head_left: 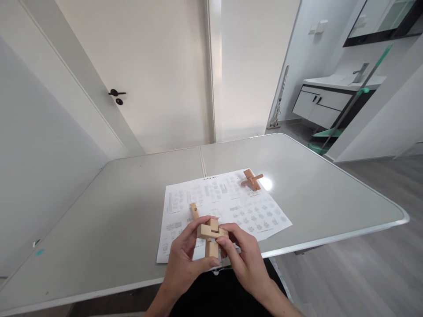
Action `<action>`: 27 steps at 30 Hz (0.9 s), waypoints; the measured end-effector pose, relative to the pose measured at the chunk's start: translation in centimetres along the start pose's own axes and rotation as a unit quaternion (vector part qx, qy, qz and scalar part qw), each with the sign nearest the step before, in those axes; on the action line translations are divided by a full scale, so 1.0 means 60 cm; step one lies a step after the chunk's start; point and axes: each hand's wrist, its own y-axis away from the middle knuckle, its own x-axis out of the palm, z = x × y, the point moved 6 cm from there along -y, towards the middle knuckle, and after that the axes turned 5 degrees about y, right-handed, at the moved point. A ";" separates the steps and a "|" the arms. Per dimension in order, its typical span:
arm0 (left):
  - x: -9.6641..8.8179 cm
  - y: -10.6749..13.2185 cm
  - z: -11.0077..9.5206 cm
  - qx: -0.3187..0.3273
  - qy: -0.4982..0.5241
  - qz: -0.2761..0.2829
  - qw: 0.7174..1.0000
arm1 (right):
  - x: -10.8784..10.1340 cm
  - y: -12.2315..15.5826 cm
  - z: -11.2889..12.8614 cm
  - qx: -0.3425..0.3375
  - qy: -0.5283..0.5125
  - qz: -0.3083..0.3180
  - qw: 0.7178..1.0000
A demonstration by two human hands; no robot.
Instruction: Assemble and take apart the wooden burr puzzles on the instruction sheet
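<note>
Both my hands hold a pale wooden puzzle [210, 237] of crossed blocks just above the near table edge. My left hand [185, 259] grips its lower upright block with thumb and fingers. My right hand [243, 257] pinches the crosswise block from the right. A loose wooden bar [194, 211] lies on the printed instruction sheet [231, 204] just behind my hands. A second, darker assembled wooden cross [251, 179] rests at the sheet's far right corner.
The grey table [109, 211] has a seam down its middle and rounded edges. A white door with a black handle [116, 93] stands behind it. To the right are a washbasin cabinet [325, 103] and a green-handled mop [360, 94].
</note>
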 end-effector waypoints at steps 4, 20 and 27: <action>-0.010 -0.001 -0.024 0.048 -0.086 0.022 0.995 | -0.002 0.002 0.005 0.031 -0.062 0.050 0.996; -0.028 -0.004 -0.033 0.170 -0.381 0.098 0.903 | -0.006 0.026 -0.034 0.080 -0.108 0.090 0.987; -0.153 -0.045 -0.009 0.132 -0.529 -0.071 0.836 | -0.047 0.016 -0.083 0.115 -0.012 0.021 0.993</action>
